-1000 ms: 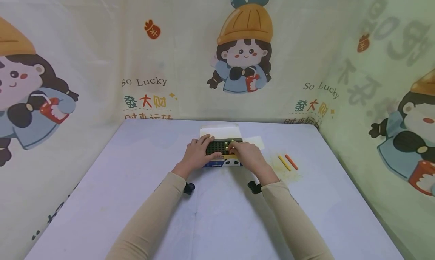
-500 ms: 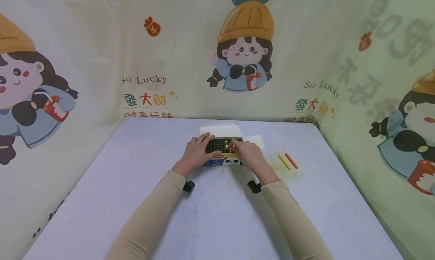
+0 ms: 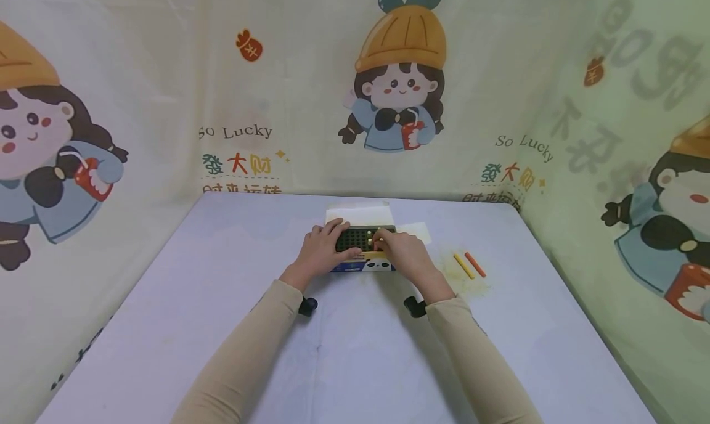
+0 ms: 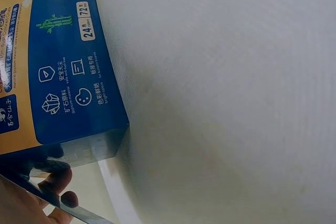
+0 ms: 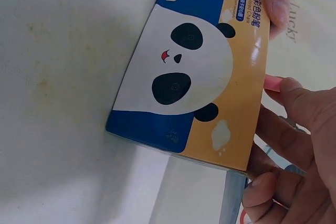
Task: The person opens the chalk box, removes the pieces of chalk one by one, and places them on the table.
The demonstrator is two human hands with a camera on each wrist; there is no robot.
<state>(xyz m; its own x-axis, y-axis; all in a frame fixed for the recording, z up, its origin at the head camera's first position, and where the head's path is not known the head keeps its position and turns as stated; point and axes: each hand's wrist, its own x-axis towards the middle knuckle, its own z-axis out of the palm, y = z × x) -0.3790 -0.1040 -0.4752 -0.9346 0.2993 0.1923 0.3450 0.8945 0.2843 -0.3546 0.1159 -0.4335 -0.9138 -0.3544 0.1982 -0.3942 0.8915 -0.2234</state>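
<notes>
Bench carries the whole work, and toward its far side rests the box, with the holed tray facing up. Both forearms reach forward from the near side and come together at the box.

Left hand holds the left part of the box, its thumb along the near rim and its other fingers spread toward the far rim. Right hand bends down over the right part; its thumb and index finger are closed in a pinch on pink chalk, and its other fingers curl loosely beside the box.

In my judgement, the step in hand is seating this chalk in a hole; the next move calls for a straight, gentle push. Apart, to the right, lie the orange stick and the yellow stick.
</notes>
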